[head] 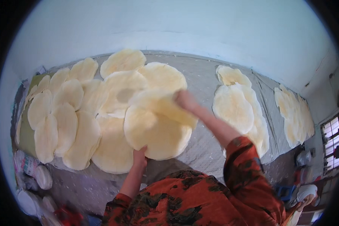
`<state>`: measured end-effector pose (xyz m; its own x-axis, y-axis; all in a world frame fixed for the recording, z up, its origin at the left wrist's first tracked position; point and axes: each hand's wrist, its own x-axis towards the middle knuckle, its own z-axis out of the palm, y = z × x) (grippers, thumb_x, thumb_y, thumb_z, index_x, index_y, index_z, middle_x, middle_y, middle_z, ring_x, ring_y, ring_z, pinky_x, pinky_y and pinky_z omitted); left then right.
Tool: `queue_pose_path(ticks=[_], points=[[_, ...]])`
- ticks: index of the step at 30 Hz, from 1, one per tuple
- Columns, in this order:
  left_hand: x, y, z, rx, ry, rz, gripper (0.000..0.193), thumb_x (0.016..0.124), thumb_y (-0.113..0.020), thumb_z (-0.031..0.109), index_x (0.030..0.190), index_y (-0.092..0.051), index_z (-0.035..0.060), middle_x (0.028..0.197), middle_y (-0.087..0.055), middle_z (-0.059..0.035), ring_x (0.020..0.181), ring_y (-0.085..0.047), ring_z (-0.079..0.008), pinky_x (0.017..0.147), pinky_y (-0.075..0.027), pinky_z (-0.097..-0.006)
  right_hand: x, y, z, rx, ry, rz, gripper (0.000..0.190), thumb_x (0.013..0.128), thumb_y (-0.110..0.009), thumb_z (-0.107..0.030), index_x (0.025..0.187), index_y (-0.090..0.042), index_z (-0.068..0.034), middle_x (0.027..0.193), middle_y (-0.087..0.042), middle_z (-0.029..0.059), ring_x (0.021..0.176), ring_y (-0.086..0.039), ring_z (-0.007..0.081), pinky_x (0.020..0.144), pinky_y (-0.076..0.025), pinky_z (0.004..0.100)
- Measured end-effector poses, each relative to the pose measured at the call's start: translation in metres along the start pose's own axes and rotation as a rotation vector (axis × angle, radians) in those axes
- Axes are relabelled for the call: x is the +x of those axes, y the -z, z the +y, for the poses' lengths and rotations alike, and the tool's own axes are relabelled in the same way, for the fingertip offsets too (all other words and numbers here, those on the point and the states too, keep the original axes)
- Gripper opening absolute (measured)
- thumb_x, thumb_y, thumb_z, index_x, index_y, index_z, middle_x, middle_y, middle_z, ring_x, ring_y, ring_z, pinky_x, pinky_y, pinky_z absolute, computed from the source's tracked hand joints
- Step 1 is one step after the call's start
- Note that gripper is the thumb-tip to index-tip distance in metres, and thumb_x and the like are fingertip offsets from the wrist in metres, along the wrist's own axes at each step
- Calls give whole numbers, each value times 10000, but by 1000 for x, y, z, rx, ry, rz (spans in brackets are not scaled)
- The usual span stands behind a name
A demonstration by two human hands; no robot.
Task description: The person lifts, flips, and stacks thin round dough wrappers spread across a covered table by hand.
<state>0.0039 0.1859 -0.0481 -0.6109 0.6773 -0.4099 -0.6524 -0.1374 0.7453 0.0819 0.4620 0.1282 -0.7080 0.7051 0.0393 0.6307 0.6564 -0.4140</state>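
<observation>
A large, thin, round flatbread sheet (158, 135) lies directly before me, overlapping other pale yellow sheets. My left hand (140, 158) pinches its near edge, thumb on top and the other fingers hidden underneath. Above it, another flatbread sheet (172, 106) is blurred by motion. At that sheet's far right side, my right hand (185, 100) is curled and also blurred, seemingly gripping its edge. Beyond my hands, a sheet with a dark round shadow (125, 80) partly covers its neighbours.
Overlapping flatbread sheets (67, 118) cover the left part of the grey cloth-covered surface (200, 76). More sheets (233, 108) lie to the right, with a further batch (295, 115) beyond. A pale wall (169, 25) bounds the far side. Sacks (26, 163) stand lower left; a person (306, 195) is lower right.
</observation>
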Motion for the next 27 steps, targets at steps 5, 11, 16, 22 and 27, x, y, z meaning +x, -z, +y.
queue_pose_path(ticks=[5, 11, 16, 22, 27], points=[[-6, 5, 2, -66, 81, 86, 482, 811, -545, -25, 1261, -373, -9, 1172, -519, -156, 1045, -552, -286, 851, -501, -407, -6, 146, -57, -196, 222, 206, 152, 749, -509, -100, 804, -645, -64, 805, -631, 184, 760, -610, 367, 668, -481, 466], [-4, 2, -1, -196, 166, 20, 449, 814, -535, 18, 1240, -395, 2, 1138, -531, -143, 1035, -553, -299, 858, -496, -429, -83, 30, -40, -225, 582, 81, 203, 746, -509, -85, 931, -571, -28, 839, -608, 158, 793, -611, 330, 688, -493, 413], [-11, 20, -1, -212, 251, -30, 422, 854, -457, 136, 1252, -390, 13, 1205, -493, -150, 1125, -488, -314, 907, -434, -491, -143, -75, -29, -45, 632, -296, 171, 740, -510, -134, 808, -593, -1, 727, -611, 176, 681, -616, 335, 591, -484, 452], [-23, 6, 9, -246, 254, -131, 462, 871, -421, 243, 1285, -377, 42, 1283, -453, -145, 1175, -447, -316, 918, -409, -493, -18, 16, 17, 278, 220, -34, 179, 709, -560, -163, 760, -612, 0, 754, -611, 220, 705, -602, 372, 624, -455, 483], [-31, -14, 16, -302, 224, -182, 504, 892, -402, 354, 1327, -366, 101, 1335, -425, -117, 1192, -438, -314, 935, -397, -497, 67, 145, 146, 1012, -18, 250, 274, 687, -728, -152, 891, -640, 9, 819, -644, 93, 716, -613, 173, 646, -500, 315]])
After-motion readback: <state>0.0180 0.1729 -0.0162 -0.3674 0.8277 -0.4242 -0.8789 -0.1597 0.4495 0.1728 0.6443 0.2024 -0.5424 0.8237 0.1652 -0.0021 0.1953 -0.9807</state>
